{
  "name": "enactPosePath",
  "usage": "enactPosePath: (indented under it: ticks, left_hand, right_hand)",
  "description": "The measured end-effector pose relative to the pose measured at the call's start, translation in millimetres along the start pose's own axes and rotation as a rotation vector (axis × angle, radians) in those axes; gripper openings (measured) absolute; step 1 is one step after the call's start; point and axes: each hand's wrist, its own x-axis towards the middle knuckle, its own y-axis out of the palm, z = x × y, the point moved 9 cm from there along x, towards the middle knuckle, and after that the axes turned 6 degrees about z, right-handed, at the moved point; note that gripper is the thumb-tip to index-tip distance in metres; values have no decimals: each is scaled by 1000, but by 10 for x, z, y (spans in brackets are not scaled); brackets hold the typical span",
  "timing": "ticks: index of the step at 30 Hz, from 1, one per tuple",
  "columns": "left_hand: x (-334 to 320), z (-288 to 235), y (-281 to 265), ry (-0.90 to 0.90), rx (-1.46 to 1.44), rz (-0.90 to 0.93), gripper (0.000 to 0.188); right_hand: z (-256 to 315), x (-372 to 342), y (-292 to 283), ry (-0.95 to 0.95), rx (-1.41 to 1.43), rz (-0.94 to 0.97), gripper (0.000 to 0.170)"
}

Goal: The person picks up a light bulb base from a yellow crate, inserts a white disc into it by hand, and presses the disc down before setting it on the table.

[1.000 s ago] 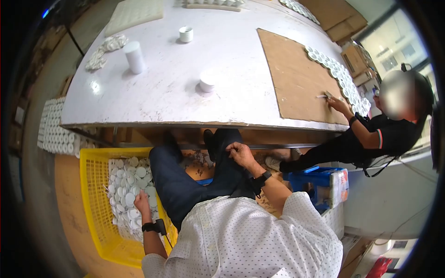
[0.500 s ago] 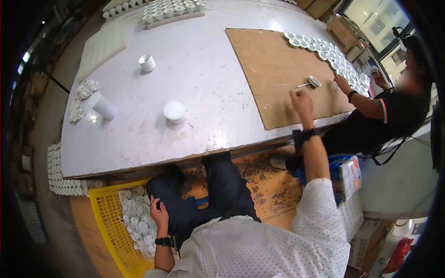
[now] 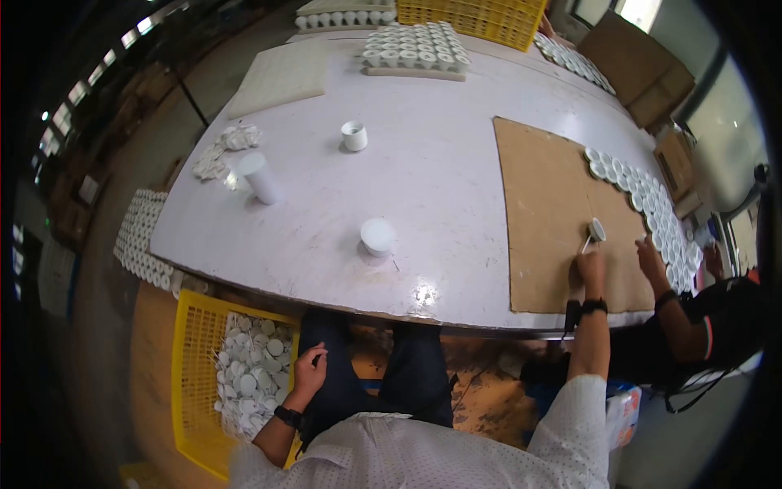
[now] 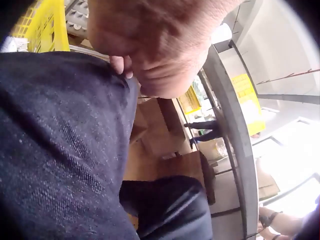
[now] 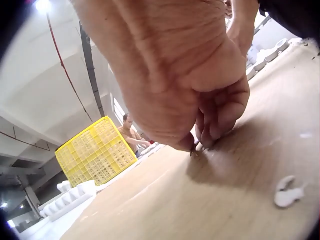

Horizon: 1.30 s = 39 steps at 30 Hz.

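Observation:
On the brown board (image 3: 542, 204) my right hand (image 3: 593, 273) is low, palm down, just below a small white cup (image 3: 598, 230) and a thin white stick (image 3: 586, 243). In the right wrist view the curled fingers of my right hand (image 5: 170, 75) meet at the board, pinching a small dark thin thing (image 5: 194, 149); a white piece (image 5: 287, 192) lies apart from them. My left hand (image 3: 309, 371) rests on my thigh beside the yellow basket, fingers loosely curled, holding nothing visible; the left wrist view shows my left hand (image 4: 160, 45) over dark trousers (image 4: 60, 145).
White discs (image 3: 252, 359) fill the yellow basket (image 3: 191, 383) at left. On the table (image 3: 440, 179) stand a lidded cup (image 3: 377, 236), another cup (image 3: 354, 137), a white cylinder (image 3: 259, 178) and a cup tray (image 3: 417, 47). Another person's hand (image 3: 649, 259) is near cup rows (image 3: 652, 204) at right.
My right hand has moved from my thigh up onto the board, close to the small cup and stick. My left hand has come out of the basket onto my thigh. The head view has shifted.

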Motion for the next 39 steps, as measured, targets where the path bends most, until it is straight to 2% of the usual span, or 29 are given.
enactPosePath:
  ticks: [2,3,4,6,8,9,12,14,16,18,21,24,26,29,31,33,39]
  left_hand:
    - [2,-179,252,-91,-230,165,13]
    - [14,-355,325,31,-218,178,14]
    - [35,-461,353,18,-227,162,14]
    - [72,-894,576,119,-258,402,14]
    - [135,-1236,712,176,-269,524,13]
    - [169,-1347,796,166,-299,575,13]
    - [227,-1649,1050,101,-412,769,19]
    - [295,-1808,1194,89,-695,784,29]
    - [377,-1855,1341,-77,-862,830,40]
    - [439,-1909,1403,-188,-891,831,51]
    - [453,-1834,1424,-255,-947,737,62]
    - [441,-1773,1380,-281,-1071,673,58]
    - [454,-1769,1350,-298,-1119,663,57]
    - [507,-1809,1338,-273,-1185,647,56]
    - [585,-1845,1320,-156,-1193,592,54]
    - [598,-1863,1335,-147,-1153,613,53]
    - [703,-1943,1474,-110,-1032,642,53]
  right_hand:
    - [-148,-28,186,-197,263,-18,32]
    - [-97,-224,196,-167,514,76,28]
    - [113,-584,134,-128,762,177,24]
    - [473,-1165,324,-21,1321,617,17]
    - [497,-1479,346,18,1249,494,16]
    - [527,-1664,471,33,1332,595,15]
    - [838,-2378,476,37,1398,640,16]
    - [1062,-2794,528,-8,1444,658,14]
    - [1169,-3111,735,-1,1508,704,14]
    - [1358,-3451,835,12,1583,743,15]
    - [1612,-3809,935,-7,1764,795,15]
    - [1722,-3957,1006,-58,1655,839,16]
    - [1753,-3948,939,-217,1501,741,17]
    - [1762,-3994,961,-256,1431,753,17]
    - [1764,-4024,986,-272,1383,750,16]
    - [1775,-4054,1016,-330,1246,737,16]
    - [1786,-4013,1112,-285,1261,779,18]
